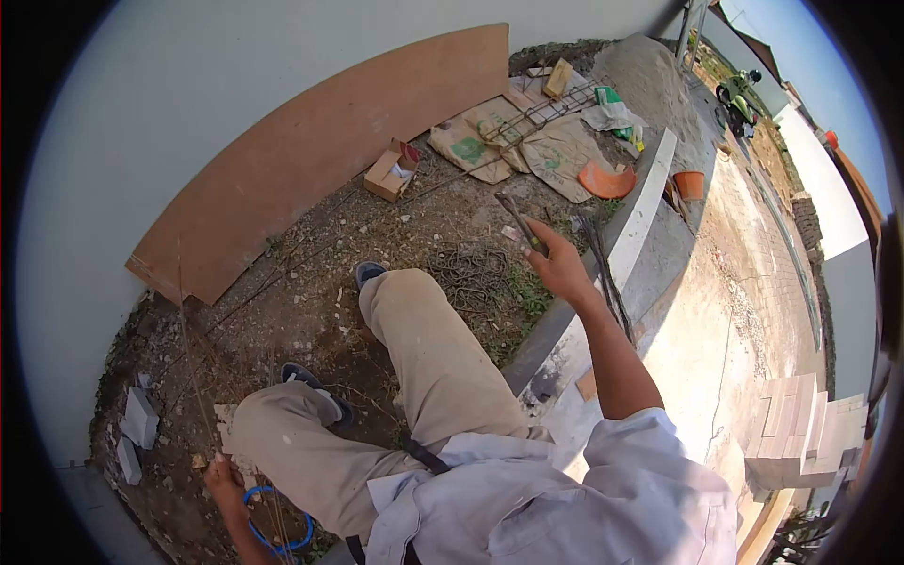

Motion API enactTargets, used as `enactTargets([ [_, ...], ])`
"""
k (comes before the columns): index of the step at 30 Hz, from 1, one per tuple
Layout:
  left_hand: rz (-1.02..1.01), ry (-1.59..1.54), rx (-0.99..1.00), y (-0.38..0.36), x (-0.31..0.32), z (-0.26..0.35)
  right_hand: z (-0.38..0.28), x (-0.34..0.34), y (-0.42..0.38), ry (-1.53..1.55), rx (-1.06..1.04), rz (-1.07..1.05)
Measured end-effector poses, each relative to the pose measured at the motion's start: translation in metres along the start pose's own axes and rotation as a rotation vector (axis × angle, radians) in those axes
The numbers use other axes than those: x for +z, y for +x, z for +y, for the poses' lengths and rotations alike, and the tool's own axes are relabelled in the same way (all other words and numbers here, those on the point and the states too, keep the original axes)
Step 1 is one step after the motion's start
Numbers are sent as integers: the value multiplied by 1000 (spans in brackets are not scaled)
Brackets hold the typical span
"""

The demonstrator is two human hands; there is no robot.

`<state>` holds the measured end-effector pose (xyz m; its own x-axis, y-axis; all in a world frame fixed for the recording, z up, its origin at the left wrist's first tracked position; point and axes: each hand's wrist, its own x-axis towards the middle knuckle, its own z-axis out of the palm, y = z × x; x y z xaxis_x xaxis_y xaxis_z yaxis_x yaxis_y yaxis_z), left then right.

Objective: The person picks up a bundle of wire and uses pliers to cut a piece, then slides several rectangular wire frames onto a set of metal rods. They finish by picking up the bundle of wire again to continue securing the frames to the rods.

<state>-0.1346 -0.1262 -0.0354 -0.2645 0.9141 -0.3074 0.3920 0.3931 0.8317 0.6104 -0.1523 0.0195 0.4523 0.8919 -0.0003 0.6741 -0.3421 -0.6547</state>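
Note:
My right hand (562,266), raised over the low concrete ledge, is closed around the handles of a dark metal hand tool that looks like pincers (513,217). The tool's head points up and to the left. Down at the lower left, beside my bent knee, my left hand (224,482) has its fingers closed on thin wires (191,377), which rise past it toward the brown board. Near that hand is a blue hose loop (309,535). A tangled heap of wire or rods (473,280) lies on the soil between my leg and the ledge.
A brown board (320,151) leans on the wall. Beyond lie an open cardboard box (391,171), paper sacks (562,155), a rebar cage (537,118) and a sand pile (645,75). The ledge (645,202) runs along my right. Pale blocks (786,424) are stacked at far right.

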Motion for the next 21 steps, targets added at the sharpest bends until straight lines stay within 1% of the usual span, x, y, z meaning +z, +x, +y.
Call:
enactTargets([
  [1,8,10,-11,2,3,3,25,-1,-23,-149,34,24],
  [2,19,20,-22,4,5,4,45,-2,-46,-197,129,38],
  [4,1,99,62,15,7,-7,85,7,-91,-248,281,80],
  [5,-5,136,104,22,7,-16,108,15,-112,-251,339,109],
  [7,-11,95,72,49,3,-60,139,29,-147,-341,454,147],
  [8,0,76,54,55,3,-78,153,35,-161,-372,479,156],
  [9,11,142,72,55,5,-88,165,42,-172,-398,493,155],
  [11,41,273,104,61,3,-92,178,54,-189,-422,488,172],
  [12,17,296,99,51,19,-57,189,57,-201,-427,475,193],
  [13,26,319,72,31,23,-26,198,65,-201,-424,433,190],
  [14,25,235,-38,47,16,-55,207,69,-202,-464,360,221],
  [15,10,194,-87,33,24,-27,206,66,-199,-464,316,229],
  [16,-19,173,-56,30,24,-22,203,62,-195,-486,305,213],
  [17,86,302,-50,37,26,-39,198,61,-188,-483,339,212],
  [18,43,249,12,33,27,-26,196,62,-181,-481,299,254],
  [19,54,257,55,28,31,-12,180,58,-167,-430,294,245],
  [20,77,258,-7,24,34,1,169,57,-155,-420,235,244],
  [21,60,175,-19,32,34,-11,152,59,-139,-291,168,274],
])
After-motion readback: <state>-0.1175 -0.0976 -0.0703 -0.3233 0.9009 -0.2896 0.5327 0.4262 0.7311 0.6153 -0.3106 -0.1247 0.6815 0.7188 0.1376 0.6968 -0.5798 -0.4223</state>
